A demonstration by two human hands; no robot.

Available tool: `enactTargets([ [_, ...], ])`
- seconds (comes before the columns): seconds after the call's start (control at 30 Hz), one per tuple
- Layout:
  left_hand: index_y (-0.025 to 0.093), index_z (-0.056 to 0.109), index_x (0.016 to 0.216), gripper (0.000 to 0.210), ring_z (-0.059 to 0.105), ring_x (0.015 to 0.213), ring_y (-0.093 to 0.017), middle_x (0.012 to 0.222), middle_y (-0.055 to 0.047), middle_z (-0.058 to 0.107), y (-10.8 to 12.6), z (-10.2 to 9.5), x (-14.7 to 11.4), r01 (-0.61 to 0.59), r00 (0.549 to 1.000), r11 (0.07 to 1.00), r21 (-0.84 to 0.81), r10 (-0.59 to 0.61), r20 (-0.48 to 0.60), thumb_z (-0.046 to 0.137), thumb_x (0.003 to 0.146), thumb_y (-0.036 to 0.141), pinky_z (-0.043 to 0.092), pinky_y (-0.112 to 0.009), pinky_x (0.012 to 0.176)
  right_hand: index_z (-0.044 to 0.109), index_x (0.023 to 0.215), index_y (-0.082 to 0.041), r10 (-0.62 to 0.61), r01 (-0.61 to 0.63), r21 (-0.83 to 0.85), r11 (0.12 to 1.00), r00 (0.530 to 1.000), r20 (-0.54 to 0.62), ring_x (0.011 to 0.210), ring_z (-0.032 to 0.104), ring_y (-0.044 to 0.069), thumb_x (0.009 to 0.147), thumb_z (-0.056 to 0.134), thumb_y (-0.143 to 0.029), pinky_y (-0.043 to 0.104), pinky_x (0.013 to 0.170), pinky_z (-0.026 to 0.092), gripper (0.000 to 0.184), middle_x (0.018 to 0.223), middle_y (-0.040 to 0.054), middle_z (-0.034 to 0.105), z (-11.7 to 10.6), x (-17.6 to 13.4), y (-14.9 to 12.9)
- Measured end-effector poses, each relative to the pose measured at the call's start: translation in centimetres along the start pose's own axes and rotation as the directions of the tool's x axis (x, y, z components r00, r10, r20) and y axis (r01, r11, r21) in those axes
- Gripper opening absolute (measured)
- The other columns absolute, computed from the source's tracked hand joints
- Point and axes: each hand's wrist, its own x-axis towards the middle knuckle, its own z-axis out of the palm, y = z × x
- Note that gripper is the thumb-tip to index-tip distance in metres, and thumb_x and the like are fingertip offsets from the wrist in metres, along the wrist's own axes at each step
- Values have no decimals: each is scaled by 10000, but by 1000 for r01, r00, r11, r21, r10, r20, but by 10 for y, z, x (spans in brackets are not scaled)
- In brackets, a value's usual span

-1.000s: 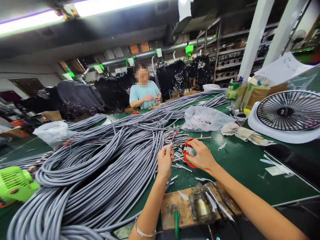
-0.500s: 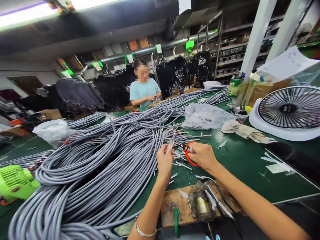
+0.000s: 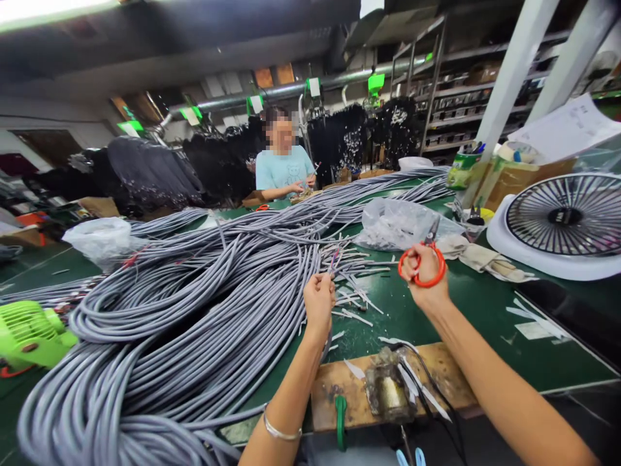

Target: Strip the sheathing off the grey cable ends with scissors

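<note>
My left hand (image 3: 319,299) is closed around the end of a grey cable, with thin coloured wires (image 3: 334,257) sticking up past the fingertips. My right hand (image 3: 427,285) grips a pair of scissors (image 3: 438,275) by their orange-red handles, the blades pointing up and away, apart from the cable. Beside the left hand lies a large coiled bundle of grey cables (image 3: 194,310). Stripped cable ends (image 3: 356,294) and white scraps are strewn on the green table (image 3: 388,310) between the hands.
Nearer me is a wooden board (image 3: 334,382) bearing a metal block (image 3: 392,395) and black leads. A white fan (image 3: 565,220), a clear plastic bag (image 3: 402,223) and folded cloth gloves (image 3: 490,259) lie right. A green fan (image 3: 33,333) stands left. Across the table sits a co-worker (image 3: 284,169).
The scissors in my right hand have moved right and up, away from the wires at my left hand. The white strip at my left fingers no longer shows there.
</note>
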Motion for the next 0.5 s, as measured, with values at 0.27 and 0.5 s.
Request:
enactTargets([
  [0.27,132,669,860,253,485,520,-79,612,5,579,1,12,-15,-283,958,909,307,253,133,562,766,341,359,-175,479,459,640,-185,44,-53,133,990,997,67,515,466,91,577,693,-451,229,528,421,360,590,-31,507,24,-7,8],
  [0.5,131,701,850,208,622,683,-170,803,-83,699,-5,17,-20,-324,946,776,542,268,182,595,734,268,469,-259,637,458,601,-172,-51,50,73,996,999,5,531,429,83,610,697,-307,211,531,371,274,579,-45,461,10,-12,3],
])
